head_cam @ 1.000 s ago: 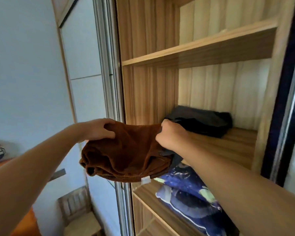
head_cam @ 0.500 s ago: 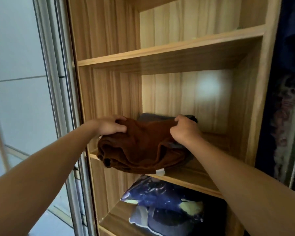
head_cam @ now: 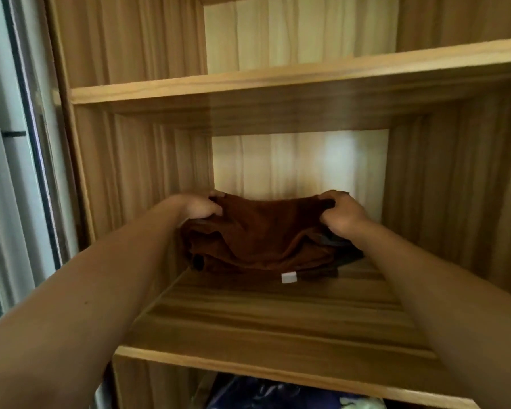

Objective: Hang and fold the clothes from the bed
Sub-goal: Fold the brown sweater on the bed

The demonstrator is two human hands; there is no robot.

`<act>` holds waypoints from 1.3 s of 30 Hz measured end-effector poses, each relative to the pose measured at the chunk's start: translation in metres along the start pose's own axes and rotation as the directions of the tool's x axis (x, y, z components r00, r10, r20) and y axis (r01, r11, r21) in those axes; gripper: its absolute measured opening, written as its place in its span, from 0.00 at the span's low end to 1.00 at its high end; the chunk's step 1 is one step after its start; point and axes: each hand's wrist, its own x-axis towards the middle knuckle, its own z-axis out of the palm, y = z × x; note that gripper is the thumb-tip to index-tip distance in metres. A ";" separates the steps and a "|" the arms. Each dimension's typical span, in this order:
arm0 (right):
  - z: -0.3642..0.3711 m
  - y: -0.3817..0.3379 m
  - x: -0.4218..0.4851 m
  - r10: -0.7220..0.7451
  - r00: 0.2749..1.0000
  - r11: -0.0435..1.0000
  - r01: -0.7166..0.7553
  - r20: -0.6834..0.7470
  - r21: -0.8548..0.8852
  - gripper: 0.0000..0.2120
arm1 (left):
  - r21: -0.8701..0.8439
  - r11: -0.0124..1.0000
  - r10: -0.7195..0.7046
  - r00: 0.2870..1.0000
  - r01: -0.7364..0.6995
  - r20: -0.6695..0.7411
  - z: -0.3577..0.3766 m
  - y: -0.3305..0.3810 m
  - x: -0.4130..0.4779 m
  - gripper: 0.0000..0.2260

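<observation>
Folded brown garment [head_cam: 260, 234] at the back of the wooden wardrobe shelf [head_cam: 278, 320], lying on a dark garment [head_cam: 347, 256]. Left hand [head_cam: 198, 208] and right hand [head_cam: 341, 215] each grip a rear corner, fingers curled into the cloth.

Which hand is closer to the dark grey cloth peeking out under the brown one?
Right. The right hand grips the folded brown cloth just above the dark grey cloth; the left hand grips the opposite, left end.
</observation>
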 end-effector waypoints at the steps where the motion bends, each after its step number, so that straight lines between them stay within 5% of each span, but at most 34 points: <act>1: 0.002 0.002 0.012 0.000 1.000 1.000 0.000 -0.007 0.019 0.26 | 0.001 1.000 0.012 1.000 -0.012 -0.009 -0.002 0.000 0.010 0.25; 10: 0.030 0.026 0.111 0.113 0.990 0.948 -0.132 0.081 0.288 0.30 | 0.175 0.981 0.098 0.990 -0.079 -0.103 -0.015 -0.017 0.117 0.29; 12: 0.048 0.048 0.126 0.134 0.981 0.980 -0.152 0.139 0.129 0.30 | 0.335 0.941 0.080 0.990 -0.037 -0.114 0.000 -0.035 0.140 0.31; 14: 0.069 0.076 0.134 0.194 0.954 0.959 -0.135 0.228 -0.248 0.24 | 0.501 0.862 -0.040 0.996 0.073 -0.076 0.017 -0.057 0.171 0.32; 17: 0.091 0.085 0.134 0.105 0.992 0.796 -0.039 0.073 -0.604 0.26 | 0.561 0.827 0.021 0.994 0.041 -0.104 0.027 -0.056 0.185 0.28; 19: 0.099 0.061 0.136 -0.063 0.997 0.788 0.024 -0.043 -0.615 0.27 | 0.594 0.799 0.241 0.956 -0.096 -0.170 0.025 -0.040 0.185 0.24; 21: 0.111 0.036 0.143 -0.142 0.987 0.748 0.161 0.082 -0.644 0.31 | 0.619 0.769 0.310 0.940 -0.159 -0.143 0.026 -0.034 0.194 0.27; 23: 0.131 0.031 0.146 -0.012 0.974 0.728 0.163 0.225 -0.665 0.37 | 0.659 0.745 0.207 0.976 -0.109 -0.073 0.038 -0.046 0.203 0.33; 26: 0.158 0.056 0.147 0.170 0.957 0.797 0.008 0.237 -0.604 0.41 | 0.575 0.818 0.076 0.994 -0.016 -0.081 0.060 -0.076 0.220 0.35; 39: 0.165 0.063 0.137 0.151 0.969 0.793 0.000 0.197 -0.609 0.37 | 0.541 0.841 0.120 0.984 -0.029 -0.134 0.069 -0.093 0.221 0.35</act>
